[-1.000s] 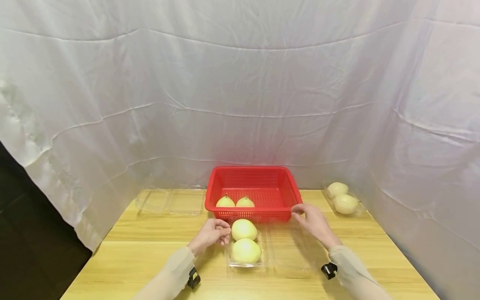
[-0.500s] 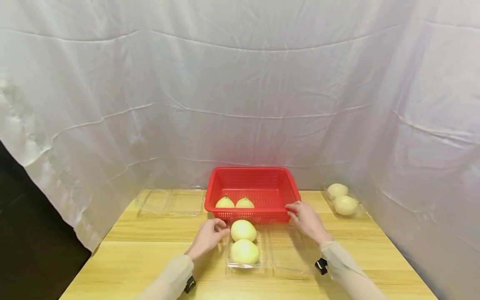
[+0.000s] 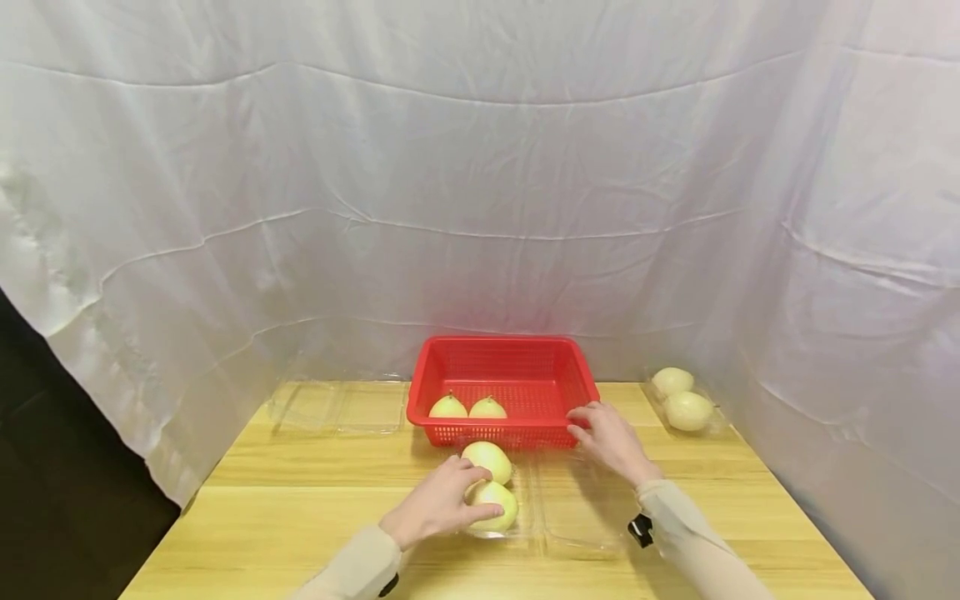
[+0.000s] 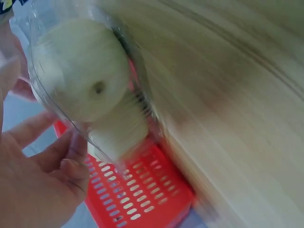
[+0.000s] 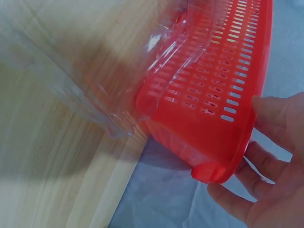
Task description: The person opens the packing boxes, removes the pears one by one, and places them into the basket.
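Observation:
Two pale yellow pears (image 3: 487, 462) lie in the left half of an opened clear plastic clamshell box (image 3: 581, 508) on the table. My left hand (image 3: 444, 504) is over the left side of these pears in the head view, its fingers spread and slightly bent. In the left wrist view its fingers lie close beside the box wall. At the front right corner of a red slotted basket (image 3: 517, 350), my right hand (image 3: 611, 442) has its loosely bent fingers by the rim, thumb closest to it. The right wrist view does not settle whether they touch it.
Two more pears (image 3: 448, 406) with stems sit inside the basket at its front left. Another clear box (image 3: 371, 407) lies opened at the back left. A box holding two pears (image 3: 688, 412) stands at the back right. A grey curtain (image 3: 480, 183) surrounds the table.
My left hand has moved right, from beside the box's left edge to over the pears. My right hand has shifted slightly left along the basket's front rim. The pears have stayed put.

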A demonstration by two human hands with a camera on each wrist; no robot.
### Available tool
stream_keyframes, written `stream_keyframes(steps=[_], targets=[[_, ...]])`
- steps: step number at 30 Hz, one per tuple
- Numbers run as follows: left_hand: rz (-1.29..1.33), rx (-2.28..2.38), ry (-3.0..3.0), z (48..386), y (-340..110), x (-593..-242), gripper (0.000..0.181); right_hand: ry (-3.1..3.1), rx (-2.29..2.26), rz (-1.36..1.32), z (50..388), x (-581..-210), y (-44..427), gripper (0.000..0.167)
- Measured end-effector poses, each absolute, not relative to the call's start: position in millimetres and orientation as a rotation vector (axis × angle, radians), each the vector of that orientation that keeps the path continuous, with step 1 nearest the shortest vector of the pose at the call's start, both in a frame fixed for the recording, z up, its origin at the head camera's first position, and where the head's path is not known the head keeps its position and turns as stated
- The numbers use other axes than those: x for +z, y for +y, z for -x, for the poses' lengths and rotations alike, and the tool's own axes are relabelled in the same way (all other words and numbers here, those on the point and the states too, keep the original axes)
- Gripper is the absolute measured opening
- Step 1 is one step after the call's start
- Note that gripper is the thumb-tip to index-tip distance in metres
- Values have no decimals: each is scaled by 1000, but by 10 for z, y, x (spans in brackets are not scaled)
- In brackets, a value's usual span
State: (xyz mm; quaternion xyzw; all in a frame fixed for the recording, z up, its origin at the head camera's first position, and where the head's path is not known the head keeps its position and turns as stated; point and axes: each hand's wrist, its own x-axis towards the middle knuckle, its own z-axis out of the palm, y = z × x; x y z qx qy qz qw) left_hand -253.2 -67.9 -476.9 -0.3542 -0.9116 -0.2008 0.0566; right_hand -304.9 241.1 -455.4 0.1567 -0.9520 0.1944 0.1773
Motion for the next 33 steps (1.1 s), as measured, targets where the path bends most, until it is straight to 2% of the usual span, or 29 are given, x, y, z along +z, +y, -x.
stream_keyframes(steps=[7,20,27,33], targets=[[1057,-382,-2803,2482,-607,-4813,61,-2701,509,-449,3087,-4577,2368,23],[1081,-327,-2870,2427,-463,-4699,56,-2728,490,-411,3092,-4580,2293,27],[939,-438,-2998,2458,-375,-4711,61,-2704,476,-446,3112,-4590,2274,27],[850,-484,-2973,2473,-331,-4763,56,-2688,489,-441,3118,-4597,2271,28]])
